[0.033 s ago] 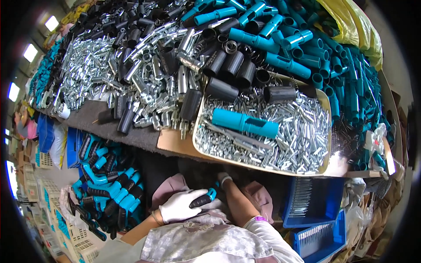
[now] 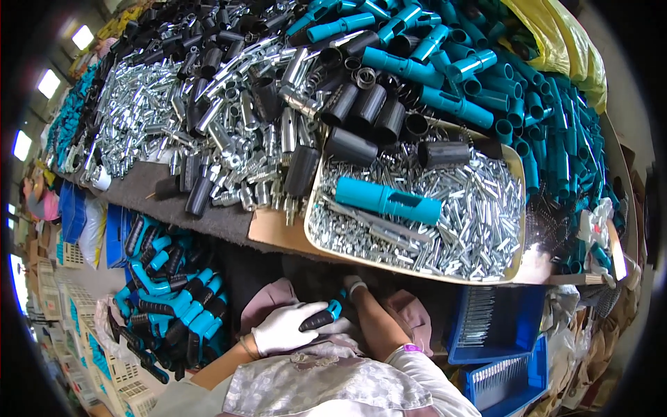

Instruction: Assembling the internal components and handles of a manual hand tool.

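Observation:
In my lap, my left hand [image 2: 286, 326], in a white glove, is closed around a black-and-teal tool handle [image 2: 318, 320]. The handle's teal end points away to the right. My right hand [image 2: 353, 282] reaches forward into the shade under the table edge; a bit of white glove shows at the wrist, and its fingers are hidden. A pile of similar black-and-teal handles [image 2: 184, 306] lies left of my left arm. Above my hands, on the table, a cream tray [image 2: 310, 233] holds small metal pins, with a teal tube [image 2: 388, 199] lying across them.
Shiny metal parts [image 2: 135, 101] and black sleeves [image 2: 365, 103] heap over the table, with teal tubes [image 2: 486, 97] at the right. Blue bins [image 2: 451, 358] holding metal rods stand low at my right. A yellow bag [image 2: 566, 42] hangs at the far right.

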A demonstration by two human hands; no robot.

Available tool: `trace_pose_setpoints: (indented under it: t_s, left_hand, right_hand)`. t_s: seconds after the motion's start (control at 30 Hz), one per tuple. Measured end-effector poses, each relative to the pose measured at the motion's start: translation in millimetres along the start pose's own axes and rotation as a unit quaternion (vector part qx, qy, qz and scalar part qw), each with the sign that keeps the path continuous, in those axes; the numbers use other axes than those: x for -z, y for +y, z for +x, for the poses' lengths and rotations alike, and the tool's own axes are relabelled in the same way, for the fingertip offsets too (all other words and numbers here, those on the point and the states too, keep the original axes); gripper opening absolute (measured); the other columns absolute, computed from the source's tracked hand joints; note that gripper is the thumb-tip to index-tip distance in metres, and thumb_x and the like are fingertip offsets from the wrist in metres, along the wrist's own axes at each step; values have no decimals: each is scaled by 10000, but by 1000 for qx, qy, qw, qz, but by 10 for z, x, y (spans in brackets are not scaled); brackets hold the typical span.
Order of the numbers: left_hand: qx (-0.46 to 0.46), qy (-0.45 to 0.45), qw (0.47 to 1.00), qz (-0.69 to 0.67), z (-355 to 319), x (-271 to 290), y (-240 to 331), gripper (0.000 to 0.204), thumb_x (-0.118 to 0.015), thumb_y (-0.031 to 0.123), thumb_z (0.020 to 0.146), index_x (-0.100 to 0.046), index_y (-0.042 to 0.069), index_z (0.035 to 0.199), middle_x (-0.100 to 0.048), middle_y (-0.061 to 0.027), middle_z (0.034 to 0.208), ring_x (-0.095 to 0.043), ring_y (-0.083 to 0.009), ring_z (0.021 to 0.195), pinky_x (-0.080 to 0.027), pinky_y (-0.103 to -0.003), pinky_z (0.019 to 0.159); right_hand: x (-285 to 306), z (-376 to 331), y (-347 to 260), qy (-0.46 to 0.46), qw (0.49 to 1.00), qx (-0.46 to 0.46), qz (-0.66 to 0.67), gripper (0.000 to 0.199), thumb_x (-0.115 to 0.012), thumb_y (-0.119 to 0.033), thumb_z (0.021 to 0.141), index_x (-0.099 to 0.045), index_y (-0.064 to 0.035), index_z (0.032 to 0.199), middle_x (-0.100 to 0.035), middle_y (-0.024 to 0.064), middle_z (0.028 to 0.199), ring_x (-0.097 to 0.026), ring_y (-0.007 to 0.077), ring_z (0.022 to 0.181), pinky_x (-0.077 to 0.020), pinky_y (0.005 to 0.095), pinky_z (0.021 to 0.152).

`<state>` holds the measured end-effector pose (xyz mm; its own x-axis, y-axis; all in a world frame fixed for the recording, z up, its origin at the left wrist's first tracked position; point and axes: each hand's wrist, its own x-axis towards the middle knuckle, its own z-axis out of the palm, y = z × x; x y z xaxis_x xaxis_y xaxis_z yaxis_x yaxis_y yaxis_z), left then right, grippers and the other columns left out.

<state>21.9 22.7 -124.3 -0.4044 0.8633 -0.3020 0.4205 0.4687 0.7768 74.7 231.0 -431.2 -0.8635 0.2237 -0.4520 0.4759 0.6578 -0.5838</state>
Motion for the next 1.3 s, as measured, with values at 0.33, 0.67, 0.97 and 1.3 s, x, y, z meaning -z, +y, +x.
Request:
trace_pose_setpoints:
  t_s: [0.33,0.67,0.97,1.3]
  left_hand:
    - [7,94,995,40,202,-184,-150,494,-740,355,840,-631,120,1262,-692,-152,994,-686,-364,872,-567,-425,753]
    - [62,109,988,93,568,-522,-226,527,-665,405,861,-573,103,1282,-702,-195,952,-681,-403,795,-541,-512,675]
    - [157,64,981,96,677,-728,-398,456,-641,350,824,-603,73,1185,-703,-226,892,-673,-433,787,-532,-538,705]
    - [91,83,990,72,710,-668,-412,350,-625,323,827,-612,50,1046,-689,-225,806,-667,-433,733,-524,-538,662]
  right_hand:
    - [130,-16,-184,-13,999,20,29,439,-548,-225,942,-572,-149,1374,-612,205,1305,-586,380,1195,-445,381,1064]
    - [473,-18,-319,-27,997,51,47,400,-501,-242,975,-597,-163,1356,-613,190,1317,-577,390,1204,-436,377,1071]
    - [885,-691,-1241,165,913,-6,374,258,-642,-135,906,-730,36,1076,-735,131,1106,-674,236,1035,-496,342,952]
    - [992,-694,-1201,139,911,-37,387,259,-663,-154,887,-734,0,1082,-743,167,1007,-697,276,932,-514,335,883]
